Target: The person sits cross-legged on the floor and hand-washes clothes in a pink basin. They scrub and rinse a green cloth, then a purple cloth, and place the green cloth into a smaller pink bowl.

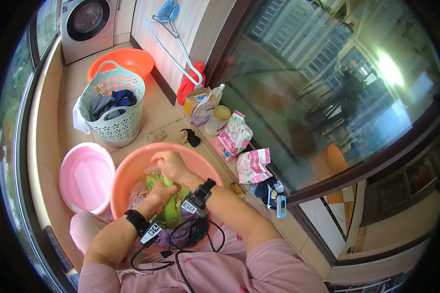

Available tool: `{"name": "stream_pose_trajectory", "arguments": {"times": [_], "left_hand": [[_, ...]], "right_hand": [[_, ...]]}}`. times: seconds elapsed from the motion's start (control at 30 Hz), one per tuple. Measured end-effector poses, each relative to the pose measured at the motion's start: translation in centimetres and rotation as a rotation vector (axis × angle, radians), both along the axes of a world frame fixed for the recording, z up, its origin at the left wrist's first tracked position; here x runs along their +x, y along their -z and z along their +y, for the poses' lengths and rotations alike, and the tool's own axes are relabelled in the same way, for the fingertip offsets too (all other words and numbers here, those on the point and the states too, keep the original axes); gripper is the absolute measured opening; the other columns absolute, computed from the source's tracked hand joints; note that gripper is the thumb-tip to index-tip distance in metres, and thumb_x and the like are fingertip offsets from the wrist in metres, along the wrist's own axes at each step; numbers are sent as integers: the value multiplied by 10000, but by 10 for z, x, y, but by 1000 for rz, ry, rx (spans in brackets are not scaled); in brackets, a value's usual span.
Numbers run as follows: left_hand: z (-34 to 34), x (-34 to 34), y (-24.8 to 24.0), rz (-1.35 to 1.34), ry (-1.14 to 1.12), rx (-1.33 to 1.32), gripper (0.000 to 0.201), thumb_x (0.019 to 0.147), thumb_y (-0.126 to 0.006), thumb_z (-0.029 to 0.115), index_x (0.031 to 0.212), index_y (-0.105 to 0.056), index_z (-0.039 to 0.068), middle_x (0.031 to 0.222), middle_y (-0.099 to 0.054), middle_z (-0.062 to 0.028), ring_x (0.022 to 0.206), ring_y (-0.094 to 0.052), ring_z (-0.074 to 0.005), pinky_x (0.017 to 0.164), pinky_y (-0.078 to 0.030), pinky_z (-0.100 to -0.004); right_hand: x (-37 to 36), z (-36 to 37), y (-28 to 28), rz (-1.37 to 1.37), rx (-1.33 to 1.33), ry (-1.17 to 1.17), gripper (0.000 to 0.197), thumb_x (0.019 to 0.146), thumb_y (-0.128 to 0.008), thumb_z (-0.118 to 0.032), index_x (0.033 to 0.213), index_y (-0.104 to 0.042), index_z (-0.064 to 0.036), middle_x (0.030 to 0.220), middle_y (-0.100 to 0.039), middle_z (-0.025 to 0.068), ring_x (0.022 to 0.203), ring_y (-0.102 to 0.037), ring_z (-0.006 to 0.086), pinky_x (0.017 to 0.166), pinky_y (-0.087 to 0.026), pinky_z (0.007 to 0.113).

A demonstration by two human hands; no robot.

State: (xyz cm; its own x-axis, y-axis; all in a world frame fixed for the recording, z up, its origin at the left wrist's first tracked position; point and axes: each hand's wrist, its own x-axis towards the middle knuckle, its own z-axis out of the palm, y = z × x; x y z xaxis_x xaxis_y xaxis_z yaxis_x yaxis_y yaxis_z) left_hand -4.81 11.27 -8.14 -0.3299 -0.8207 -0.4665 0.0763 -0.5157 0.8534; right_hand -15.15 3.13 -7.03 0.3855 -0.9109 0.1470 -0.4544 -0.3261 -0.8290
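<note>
In front of me stands a large orange basin (118, 171) with wet-looking clothes in it. My left hand (160, 197) is closed on a lime-green garment (172, 215) over the middle of the basin. Just beyond it, my right hand (170, 165) is curled into a fist at the upper end of the same green cloth; its fingertips are hidden. Below the hands lie a purple garment (175, 238) and a dark one (197, 231). Pale pinkish cloth (138, 193) shows at the basin's left side. Each wrist wears a black strap with a cabled device.
Left of the basin sits a pink tub (87, 178). Farther back stand a pale green laundry basket (115, 128) with dark clothes, another orange basin (143, 62) and a washing machine (87, 29). Along the glass door are a jar (217, 121), pink-white bags (253, 166) and a blue brush (281, 207).
</note>
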Motion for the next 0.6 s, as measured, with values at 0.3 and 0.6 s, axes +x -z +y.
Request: {"name": "stream_pose_trajectory", "arguments": {"times": [0.3,0.6], "left_hand": [[-7,-2,63,-734,112,-498,575,754,-773,271,1169,-566,-69,958,-673,-305,871,-671,-431,749,-531,-467],[-10,4,27,-493,-229,-606,718,724,-814,168,1260,-357,28,1013,-653,-203,958,-668,-364,862,-519,-434]], "right_hand": [[4,11,24,295,4,165,366,841,-571,-112,1189,-653,-39,975,-693,241,940,-673,396,825,-526,467],[-2,-12,15,-98,1,252,604,810,-599,-102,1385,-437,-16,1144,-622,295,1030,-621,441,880,-505,465]]}}
